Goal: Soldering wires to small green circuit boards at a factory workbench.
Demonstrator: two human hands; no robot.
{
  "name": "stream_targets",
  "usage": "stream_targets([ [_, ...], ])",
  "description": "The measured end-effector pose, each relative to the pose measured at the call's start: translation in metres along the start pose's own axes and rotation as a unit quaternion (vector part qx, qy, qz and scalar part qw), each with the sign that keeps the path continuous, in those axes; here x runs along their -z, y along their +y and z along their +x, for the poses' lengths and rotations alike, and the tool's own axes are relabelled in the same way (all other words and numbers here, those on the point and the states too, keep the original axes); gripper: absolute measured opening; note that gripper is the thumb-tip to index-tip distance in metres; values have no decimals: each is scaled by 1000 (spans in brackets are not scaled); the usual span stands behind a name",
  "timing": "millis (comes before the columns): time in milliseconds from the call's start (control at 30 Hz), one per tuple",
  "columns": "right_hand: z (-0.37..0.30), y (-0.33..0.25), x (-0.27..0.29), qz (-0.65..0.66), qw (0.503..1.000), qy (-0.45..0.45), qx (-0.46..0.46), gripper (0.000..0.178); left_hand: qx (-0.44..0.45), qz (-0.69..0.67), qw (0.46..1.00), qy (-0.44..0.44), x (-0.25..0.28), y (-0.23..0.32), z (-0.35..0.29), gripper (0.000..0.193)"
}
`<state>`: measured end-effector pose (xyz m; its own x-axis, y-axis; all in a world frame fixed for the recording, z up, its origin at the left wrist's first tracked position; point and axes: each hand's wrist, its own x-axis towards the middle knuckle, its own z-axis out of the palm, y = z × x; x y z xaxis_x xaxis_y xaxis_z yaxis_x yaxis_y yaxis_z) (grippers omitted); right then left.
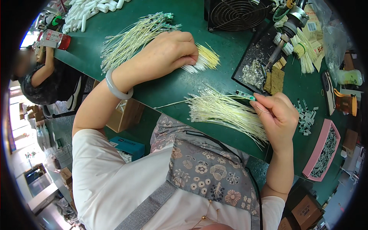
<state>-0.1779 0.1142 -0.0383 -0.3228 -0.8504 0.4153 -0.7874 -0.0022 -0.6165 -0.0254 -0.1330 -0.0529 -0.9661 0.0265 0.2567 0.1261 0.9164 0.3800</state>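
Observation:
My left hand, a bangle on its wrist, reaches to the middle of the bench. Its fingers are bent and pressed together over a bunch of short white and yellow wires; the fingertips are partly hidden. Between the thumb and forefinger of my right hand is a small green circuit board with wires trailing to the left. A thin silvery strand shows by that thumb. Under it lies a sheaf of pale yellow and white wires. Beyond my left forearm, wired boards lie in a heap.
A soldering iron slants down over a black tray with solder scraps and a sponge. Behind stands a black fan. Loose boards and a pink tray lie at right. Another person sits at far left.

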Motion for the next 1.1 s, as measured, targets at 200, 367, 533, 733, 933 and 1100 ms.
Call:
stream_targets([
  [200, -1, 3, -1, 6, 1000, 1, 0, 16, 25, -22, 999, 25, 2, 4, 0, 7],
  [367, 0, 3, -2, 7, 1000, 12, -6, 16, 66, -49, 992, 95, 5, 27, 4, 9],
  [533, 1, 5, -4, 13, 1000, 12, 4, 15, 198, -297, 933, 33, 5, 49, 11, 9],
  [733, 0, 6, -4, 25, 1000, 12, 10, 16, 153, -373, 915, 0, -4, 62, 23, 10],
  [933, 0, 7, -5, 45, 999, 17, 12, 15, 136, -468, 870, -68, -22, 71, 39, 8],
  [1100, -1, 8, -4, 41, 999, 16, 0, 14, 203, -467, 850, -133, -21, 71, 51, 10],
])
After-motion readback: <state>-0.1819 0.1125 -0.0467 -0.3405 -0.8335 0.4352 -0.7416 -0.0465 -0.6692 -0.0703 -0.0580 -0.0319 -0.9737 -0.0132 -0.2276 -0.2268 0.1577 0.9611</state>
